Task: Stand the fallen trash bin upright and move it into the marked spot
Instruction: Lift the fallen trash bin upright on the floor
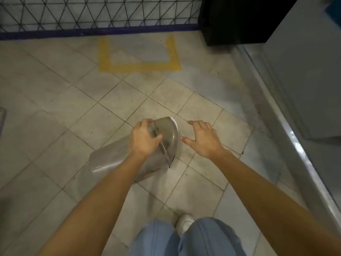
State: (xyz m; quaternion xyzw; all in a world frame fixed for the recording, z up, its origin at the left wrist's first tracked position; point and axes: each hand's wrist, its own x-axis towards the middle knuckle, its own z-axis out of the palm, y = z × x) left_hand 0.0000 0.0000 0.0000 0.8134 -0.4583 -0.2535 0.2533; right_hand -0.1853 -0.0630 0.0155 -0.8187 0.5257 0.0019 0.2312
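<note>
Grey plastic trash bin (110,159) lies tilted on tiled floor (55,100). My left hand (144,140) grips its lid end; my right hand (203,139) hovers beside it, fingers spread. Yellow marked spot (140,67) well apart.

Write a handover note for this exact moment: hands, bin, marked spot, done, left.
Left hand: closed on the lid end of the bin.
Right hand: open, fingers spread, just right of the lid, not touching it.
Bin: grey, on its side on the tiled floor, lid end pointing away from the person, base toward their left.
Marked spot: yellow tape outline by the mesh fence, ahead of the bin, with nothing in it.
Done: left-hand grip only.
Left: stand the bin upright, carry it forward, set it inside the tape.
</note>
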